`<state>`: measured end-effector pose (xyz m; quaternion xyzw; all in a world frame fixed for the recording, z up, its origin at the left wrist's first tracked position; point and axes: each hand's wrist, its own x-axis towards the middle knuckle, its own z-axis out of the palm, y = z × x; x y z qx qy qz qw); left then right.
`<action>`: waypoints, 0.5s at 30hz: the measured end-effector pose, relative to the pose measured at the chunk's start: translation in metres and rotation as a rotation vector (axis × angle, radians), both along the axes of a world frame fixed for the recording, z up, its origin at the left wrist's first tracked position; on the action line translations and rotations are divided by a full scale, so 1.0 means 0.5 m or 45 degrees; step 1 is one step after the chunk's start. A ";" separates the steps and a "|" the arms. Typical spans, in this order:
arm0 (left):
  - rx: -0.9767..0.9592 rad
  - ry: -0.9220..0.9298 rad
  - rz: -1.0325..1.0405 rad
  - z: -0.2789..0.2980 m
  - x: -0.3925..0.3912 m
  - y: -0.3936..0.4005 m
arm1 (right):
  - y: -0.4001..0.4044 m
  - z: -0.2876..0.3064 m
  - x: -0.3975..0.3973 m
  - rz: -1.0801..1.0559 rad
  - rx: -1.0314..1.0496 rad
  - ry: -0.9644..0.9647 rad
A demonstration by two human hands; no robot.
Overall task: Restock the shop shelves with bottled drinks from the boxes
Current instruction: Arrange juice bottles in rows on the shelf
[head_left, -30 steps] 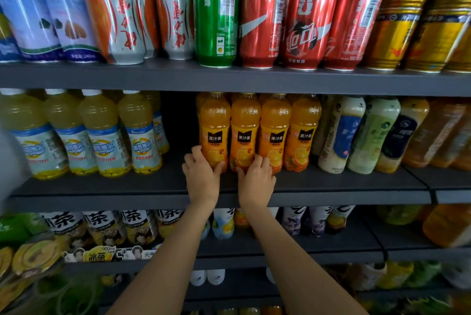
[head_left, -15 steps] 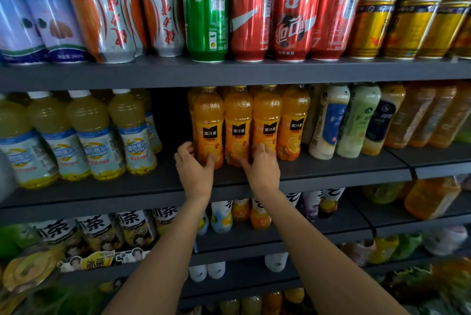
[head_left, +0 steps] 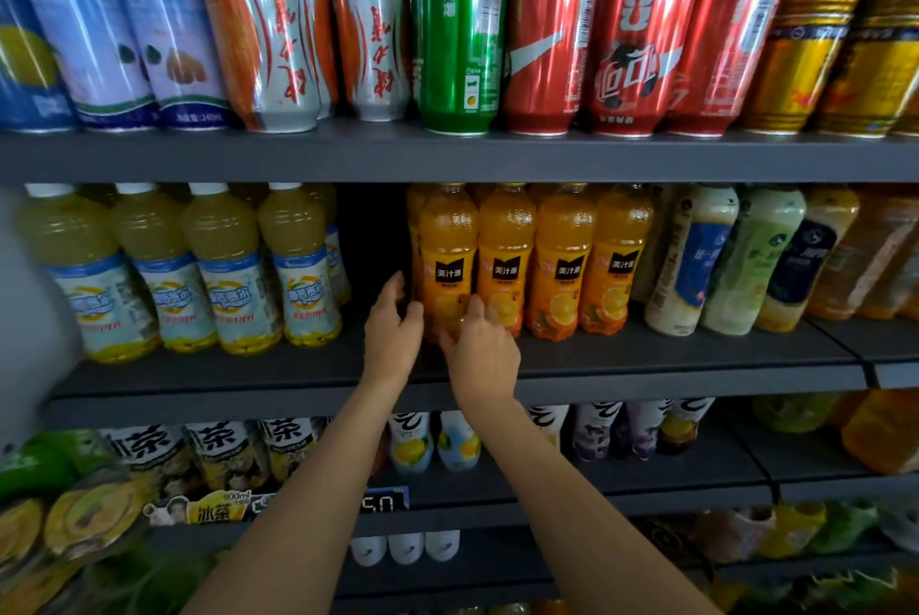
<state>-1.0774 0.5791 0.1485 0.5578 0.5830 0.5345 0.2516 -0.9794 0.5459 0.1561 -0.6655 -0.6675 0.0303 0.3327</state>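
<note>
Both hands cup the leftmost orange plastic juice bottle (head_left: 446,261) with a black label on the grey metal middle shelf (head_left: 646,361): left hand (head_left: 393,333) half-open at its side, right hand (head_left: 481,351) hiding its base.

Dark grey metal shelving (head_left: 447,157), dim shop light

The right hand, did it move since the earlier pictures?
Yes. The right hand shifted left along the row of orange juice bottles, from the second and third bottles to the leftmost two.
</note>
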 end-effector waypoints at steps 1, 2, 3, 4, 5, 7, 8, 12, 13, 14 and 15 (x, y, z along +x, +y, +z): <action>-0.009 0.000 -0.051 -0.003 -0.002 -0.001 | 0.004 0.002 -0.007 -0.016 -0.019 0.029; -0.008 0.011 -0.098 -0.005 -0.003 -0.001 | 0.009 0.002 -0.010 -0.029 -0.020 0.052; 0.003 0.033 -0.136 -0.008 -0.002 -0.003 | 0.013 0.001 -0.012 -0.035 -0.012 0.064; 0.026 0.054 -0.157 -0.010 -0.002 -0.004 | 0.015 -0.001 -0.014 -0.033 0.001 0.072; 0.060 0.072 -0.155 -0.012 -0.002 -0.005 | 0.017 -0.003 -0.014 -0.032 0.017 0.087; 0.141 0.105 -0.115 -0.018 -0.005 -0.007 | 0.018 -0.008 -0.017 -0.033 0.043 0.116; 0.178 0.139 -0.097 -0.022 -0.009 -0.006 | 0.019 -0.010 -0.018 -0.031 0.057 0.121; 0.266 0.294 -0.014 -0.032 -0.024 -0.002 | 0.022 -0.013 -0.023 -0.021 0.112 0.128; 0.271 0.288 0.003 -0.032 -0.023 -0.003 | 0.022 -0.013 -0.026 -0.037 0.122 0.120; 0.272 0.281 0.011 -0.029 -0.022 -0.006 | 0.022 -0.014 -0.032 -0.058 0.141 0.109; 0.272 0.280 0.005 -0.026 -0.020 -0.008 | 0.022 -0.015 -0.038 -0.078 0.173 0.101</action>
